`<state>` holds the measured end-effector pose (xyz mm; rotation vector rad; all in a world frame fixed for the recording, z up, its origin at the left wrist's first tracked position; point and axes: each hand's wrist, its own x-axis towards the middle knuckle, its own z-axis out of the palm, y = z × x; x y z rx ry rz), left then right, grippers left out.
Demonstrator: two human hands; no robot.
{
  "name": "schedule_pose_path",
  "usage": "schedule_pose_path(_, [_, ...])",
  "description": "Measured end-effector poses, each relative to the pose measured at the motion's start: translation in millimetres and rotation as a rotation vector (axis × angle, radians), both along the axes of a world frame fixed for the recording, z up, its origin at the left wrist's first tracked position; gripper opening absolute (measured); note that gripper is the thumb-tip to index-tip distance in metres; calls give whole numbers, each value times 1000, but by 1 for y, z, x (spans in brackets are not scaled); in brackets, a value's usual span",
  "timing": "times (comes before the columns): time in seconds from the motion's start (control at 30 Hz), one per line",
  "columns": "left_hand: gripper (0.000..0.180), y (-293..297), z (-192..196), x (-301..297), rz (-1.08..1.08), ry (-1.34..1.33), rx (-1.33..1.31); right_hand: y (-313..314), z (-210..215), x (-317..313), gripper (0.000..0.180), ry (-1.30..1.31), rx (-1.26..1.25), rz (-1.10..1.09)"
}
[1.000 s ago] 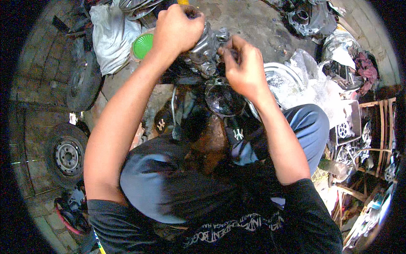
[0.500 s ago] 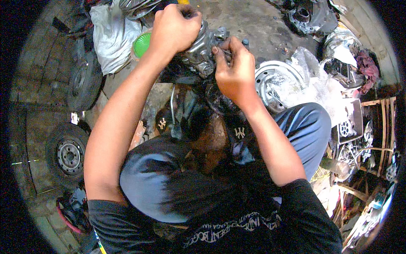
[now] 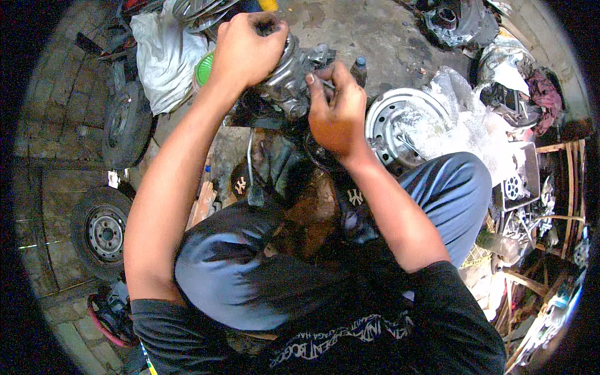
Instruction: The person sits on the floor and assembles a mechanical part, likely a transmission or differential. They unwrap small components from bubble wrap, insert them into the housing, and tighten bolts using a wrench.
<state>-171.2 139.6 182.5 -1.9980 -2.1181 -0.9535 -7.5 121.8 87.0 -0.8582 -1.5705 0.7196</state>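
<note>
A greasy grey metal engine part, with knobs and ridges, stands on the floor in front of my bent knees. My left hand is closed in a fist at its upper left; the fingers curl away from view and hide whatever they grip. Against the part's right side, my right hand is closed, thumb and forefinger bent close together, fingertips dark with grime. Anything between those fingers is too small or hidden to name. Beneath the part lies a dark base, mostly in shadow.
Right of my right hand are a silver wheel rim, crumpled clear plastic and a dark bottle. A green round dish and white sack lie left. Wheels lean farther left. A metal rod stands near my feet.
Both hands and the engine part sit slightly farther left in the picture. My right hand is a little lower, and more of the bottle behind it shows. Both hands stay closed.
</note>
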Motion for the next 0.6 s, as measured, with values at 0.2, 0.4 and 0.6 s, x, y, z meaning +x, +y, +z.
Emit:
schedule_pose_path(0.2, [33, -2, 0, 1, -19, -31, 12, 8, -5, -3, 10, 40, 77, -49])
schedule_pose_path(0.4, [31, 1, 0, -4, -12, 14, -35, 13, -4, 2, 11, 61, 69, -38])
schedule_pose_path(0.6, [29, -2, -2, -4, -17, -32, -42, 4, -5, 5, 14, 25, 148, 2])
